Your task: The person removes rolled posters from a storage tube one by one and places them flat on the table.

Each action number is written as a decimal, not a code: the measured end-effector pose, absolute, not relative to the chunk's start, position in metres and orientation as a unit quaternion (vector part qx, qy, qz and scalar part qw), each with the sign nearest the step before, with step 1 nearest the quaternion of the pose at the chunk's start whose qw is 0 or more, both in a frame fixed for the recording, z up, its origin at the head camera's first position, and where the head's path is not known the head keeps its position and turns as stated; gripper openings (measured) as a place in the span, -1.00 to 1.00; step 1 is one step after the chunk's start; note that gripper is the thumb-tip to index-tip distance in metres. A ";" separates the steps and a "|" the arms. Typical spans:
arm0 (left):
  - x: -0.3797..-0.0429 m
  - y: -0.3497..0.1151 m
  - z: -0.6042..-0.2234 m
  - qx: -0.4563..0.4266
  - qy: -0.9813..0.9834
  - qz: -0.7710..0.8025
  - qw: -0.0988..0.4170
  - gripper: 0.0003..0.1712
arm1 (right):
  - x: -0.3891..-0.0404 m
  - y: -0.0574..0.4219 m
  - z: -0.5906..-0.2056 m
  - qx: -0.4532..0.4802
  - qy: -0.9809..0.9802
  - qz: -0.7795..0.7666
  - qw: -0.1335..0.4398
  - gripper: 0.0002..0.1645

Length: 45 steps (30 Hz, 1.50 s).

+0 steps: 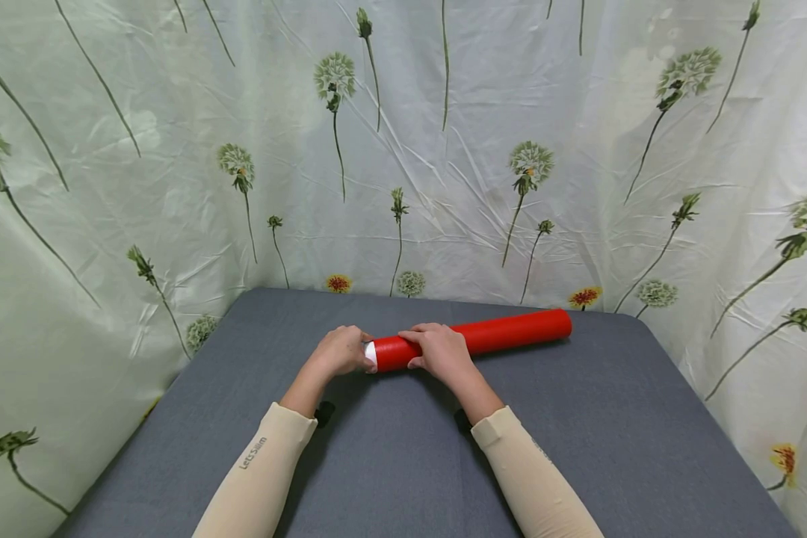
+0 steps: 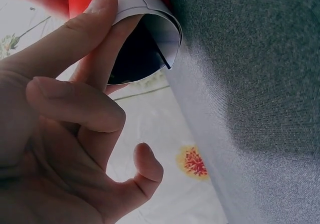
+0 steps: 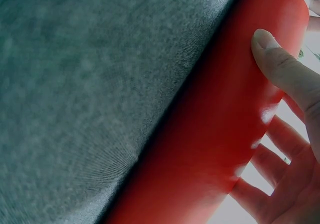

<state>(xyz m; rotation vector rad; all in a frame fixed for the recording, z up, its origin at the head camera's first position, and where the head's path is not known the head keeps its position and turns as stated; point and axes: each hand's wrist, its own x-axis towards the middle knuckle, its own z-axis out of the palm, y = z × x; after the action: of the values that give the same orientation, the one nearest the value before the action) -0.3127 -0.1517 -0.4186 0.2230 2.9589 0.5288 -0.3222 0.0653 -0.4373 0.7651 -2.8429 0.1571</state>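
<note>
A wide clasp was kept round the red roll (image 1: 511, 333) by the right hand (image 1: 442, 351), thumb near, fingers far; its white rim (image 2: 134, 2) was pinched at the left end by the left hand (image 1: 339, 351), whose thumb and forefinger were parted only by the thin wall. At the far part of the grey table (image 1: 390, 456), the roll was slanted, right end farther; whether its underside was supported could not be told. It was judged light and fairly stiff lengthwise — hollow, yet easily dented. The glossy surface was probably slippery, best grasped broadly at mid-length. The rim was judged weakest — creased easily, so best pinched lightly.
</note>
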 end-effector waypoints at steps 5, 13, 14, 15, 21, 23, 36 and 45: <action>-0.312 -0.154 -0.418 0.076 0.981 0.169 0.062 -0.31 | -0.323 0.067 -0.436 0.256 -0.961 0.059 0.091 -0.28; -0.312 -0.157 -0.415 0.079 0.979 0.172 0.074 -0.36 | -0.323 0.070 -0.434 0.249 -0.964 0.066 0.072 -0.26; -0.312 -0.157 -0.415 0.078 0.979 0.174 0.075 -0.36 | -0.323 0.071 -0.433 0.249 -0.964 0.066 0.070 -0.26; -0.312 -0.158 -0.415 0.077 0.979 0.175 0.076 -0.36 | -0.323 0.071 -0.433 0.249 -0.964 0.068 0.069 -0.25; -0.312 -0.161 -0.416 0.079 0.978 0.178 0.078 -0.37 | -0.323 0.074 -0.430 0.243 -0.966 0.064 0.060 -0.26; -0.312 -0.162 -0.415 0.081 0.977 0.180 0.080 -0.39 | -0.324 0.075 -0.429 0.242 -0.967 0.063 0.057 -0.26; -0.312 -0.169 -0.415 0.086 0.975 0.183 0.093 -0.43 | -0.327 0.084 -0.426 0.247 -0.967 0.064 0.028 -0.26; -0.310 -0.172 -0.411 0.075 0.973 0.189 0.113 -0.48 | -0.327 0.088 -0.422 0.246 -0.966 0.072 0.012 -0.27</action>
<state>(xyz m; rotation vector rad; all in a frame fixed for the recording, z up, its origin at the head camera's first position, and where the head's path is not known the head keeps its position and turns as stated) -0.3103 -0.1718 -0.4112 0.2189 2.8525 0.5542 -0.3270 0.0880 -0.4220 0.7681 -3.0125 0.2234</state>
